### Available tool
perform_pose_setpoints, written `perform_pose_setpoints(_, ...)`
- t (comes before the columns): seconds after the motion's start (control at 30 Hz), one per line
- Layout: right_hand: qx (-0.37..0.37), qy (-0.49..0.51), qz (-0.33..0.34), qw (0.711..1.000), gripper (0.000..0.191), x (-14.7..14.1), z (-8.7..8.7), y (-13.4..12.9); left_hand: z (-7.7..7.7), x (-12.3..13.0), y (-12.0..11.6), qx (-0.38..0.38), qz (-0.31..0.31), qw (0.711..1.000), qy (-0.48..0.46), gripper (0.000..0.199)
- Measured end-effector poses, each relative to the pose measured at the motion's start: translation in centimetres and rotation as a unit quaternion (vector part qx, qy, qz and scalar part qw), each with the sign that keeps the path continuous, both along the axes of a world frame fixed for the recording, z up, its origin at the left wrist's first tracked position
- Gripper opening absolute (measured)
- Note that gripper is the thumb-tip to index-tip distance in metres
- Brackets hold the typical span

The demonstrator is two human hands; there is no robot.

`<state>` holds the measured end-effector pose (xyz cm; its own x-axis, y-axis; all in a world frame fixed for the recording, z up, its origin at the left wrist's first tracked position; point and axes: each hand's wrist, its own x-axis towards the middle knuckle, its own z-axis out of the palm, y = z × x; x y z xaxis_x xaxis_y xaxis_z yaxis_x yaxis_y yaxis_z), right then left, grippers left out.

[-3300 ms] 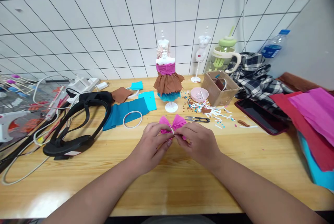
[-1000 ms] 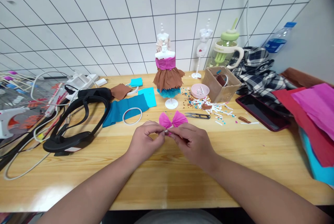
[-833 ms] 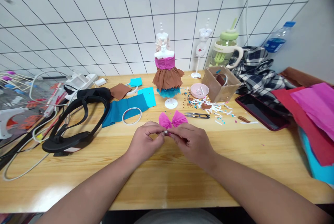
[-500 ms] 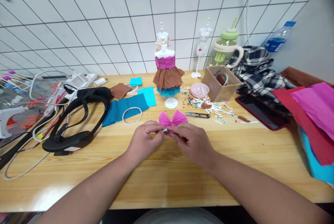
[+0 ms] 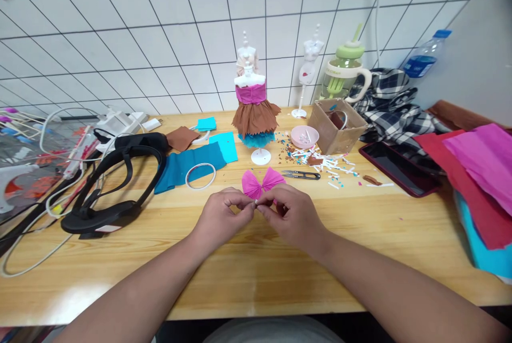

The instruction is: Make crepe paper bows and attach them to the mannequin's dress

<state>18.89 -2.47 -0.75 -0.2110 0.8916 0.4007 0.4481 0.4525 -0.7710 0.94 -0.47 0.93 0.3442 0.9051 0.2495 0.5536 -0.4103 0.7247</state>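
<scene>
A pink crepe-paper bow (image 5: 252, 185), pleated and pinched at its middle, lies just beyond my fingertips. My left hand (image 5: 226, 212) is closed in a pinch, thumb against forefinger, with a small white strip (image 5: 256, 202) barely showing at the tips. Fingertip to fingertip with it, my right hand (image 5: 294, 215) pinches at the same strip, and its fingers cover part of the bow's right wing. Behind the bow stands a small dress form (image 5: 249, 79) in a pink top and a brown and teal skirt. Thread snips (image 5: 302, 175) lie right of the bow.
Paper scraps (image 5: 328, 161) surround a pink dish (image 5: 304, 137) and a cardboard box (image 5: 338, 127). A phone (image 5: 400, 168) and coloured paper sheets (image 5: 480, 172) are at right. On the left are a black headset strap (image 5: 140, 177), teal paper (image 5: 172, 169) and a white ring (image 5: 200, 176).
My fingertips have come together in front of the bow, and less of the white strip shows between them. The bow's middle is more exposed. The whole view has shifted slightly.
</scene>
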Motion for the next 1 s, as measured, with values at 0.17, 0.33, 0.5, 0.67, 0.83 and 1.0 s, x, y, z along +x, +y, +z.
perform_pose_setpoints(0.17,-0.026,-0.007,-0.001,1.000,0.006,-0.2,-0.1,0.0,-0.3,0.0,-0.2,0.026,-0.010,0.999,0.020,0.014)
perform_pose_setpoints(0.33,-0.098,0.050,-0.004,0.994,0.005,0.0,0.2,0.4,0.2,0.3,-0.3,0.014,-0.028,1.000,-0.001,0.016)
perform_pose_setpoints(0.5,-0.195,0.152,-0.003,0.969,0.005,0.6,0.6,1.1,0.6,0.0,-0.1,-0.005,-0.047,0.998,-0.031,0.017)
perform_pose_setpoints(0.67,-0.366,0.307,0.026,0.878,0.011,1.1,0.6,1.9,0.4,-0.3,0.0,0.015,-0.056,0.998,-0.037,0.015)
perform_pose_setpoints(0.83,-0.376,0.356,0.020,0.855,0.013,1.9,0.7,2.3,0.3,-0.3,0.1,0.030,-0.062,0.997,-0.036,0.017)
perform_pose_setpoints(1.0,-0.340,0.367,-0.014,0.866,0.018,3.1,1.0,3.0,0.2,-0.3,0.2,0.053,-0.062,0.996,-0.028,0.017)
